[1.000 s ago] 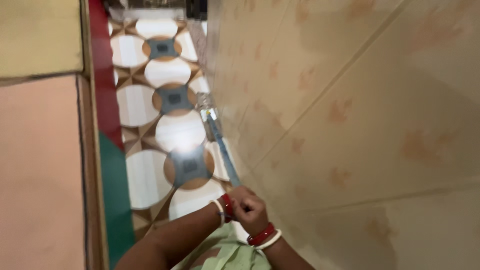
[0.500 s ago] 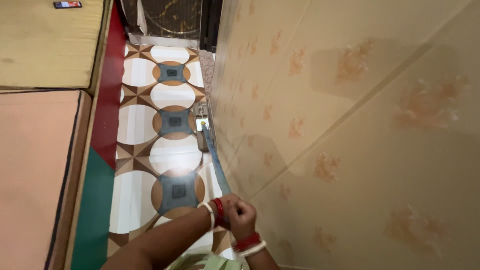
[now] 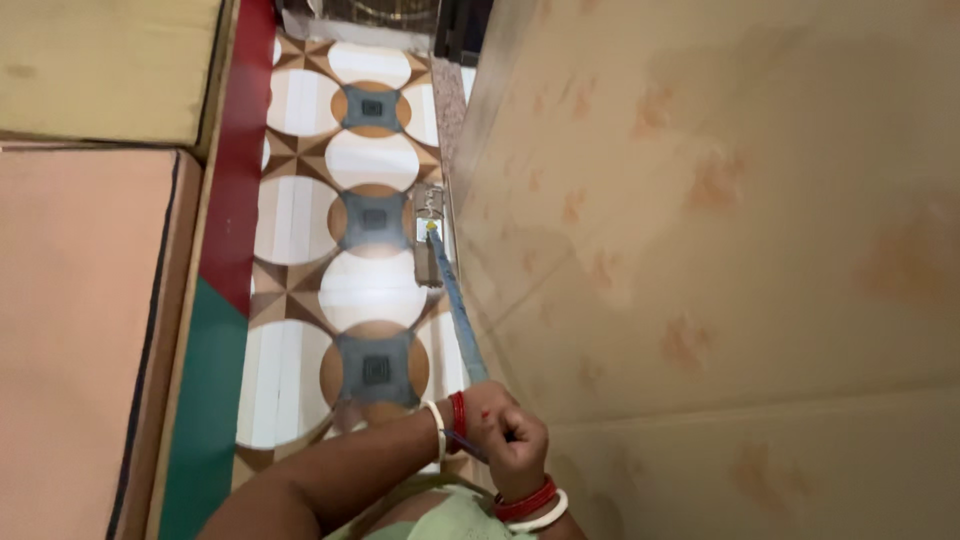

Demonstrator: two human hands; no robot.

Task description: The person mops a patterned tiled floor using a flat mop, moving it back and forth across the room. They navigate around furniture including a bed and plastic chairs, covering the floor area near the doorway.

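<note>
A long blue mop handle (image 3: 455, 305) slants from my hands down to a flat mop head (image 3: 429, 238) that lies on the patterned floor tiles next to the wall. My left hand (image 3: 480, 408) grips the upper end of the handle, its wrist wearing white and red bangles. Just behind it, my right hand (image 3: 518, 450) is closed around the same handle, also with red and white bangles at the wrist. The handle's top end is hidden inside my fists.
A beige tiled wall (image 3: 720, 250) with faint floral prints fills the right side. On the left stands a bed with a peach mattress (image 3: 80, 330), a yellow mattress (image 3: 100, 60) and a red-and-green side board (image 3: 235, 200). The floor (image 3: 300, 220) forms a narrow strip between them.
The view has swung and the mop head has slid a little along the base of the wall. Both hands keep their grip on the handle.
</note>
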